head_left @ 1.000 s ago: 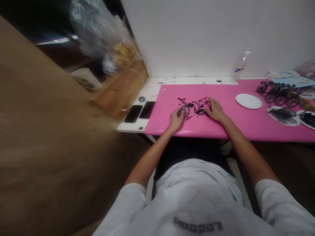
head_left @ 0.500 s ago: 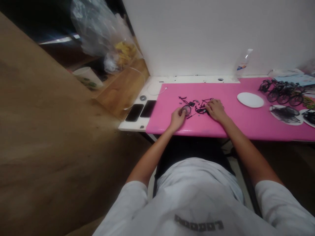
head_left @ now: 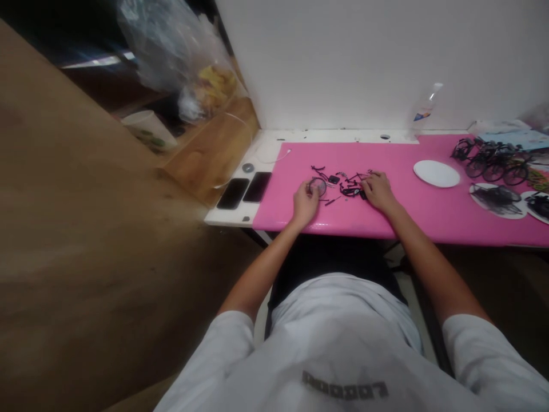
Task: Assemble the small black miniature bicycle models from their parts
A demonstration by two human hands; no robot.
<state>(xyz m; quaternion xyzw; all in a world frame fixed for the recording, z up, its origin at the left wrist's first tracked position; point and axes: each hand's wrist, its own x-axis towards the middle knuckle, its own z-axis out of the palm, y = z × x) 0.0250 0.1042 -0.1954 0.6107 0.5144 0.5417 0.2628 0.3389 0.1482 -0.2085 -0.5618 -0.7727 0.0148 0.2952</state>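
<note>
The black wheel looks matt, the pink covering glossy, the bottle clear plastic.

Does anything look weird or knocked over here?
Nothing clearly stands out. The cup at far left and the bottle at the back both lean, but that's probably just the picture bending. The black parts lie scattered by the left hand and right hand, too small to check for damage.
</note>
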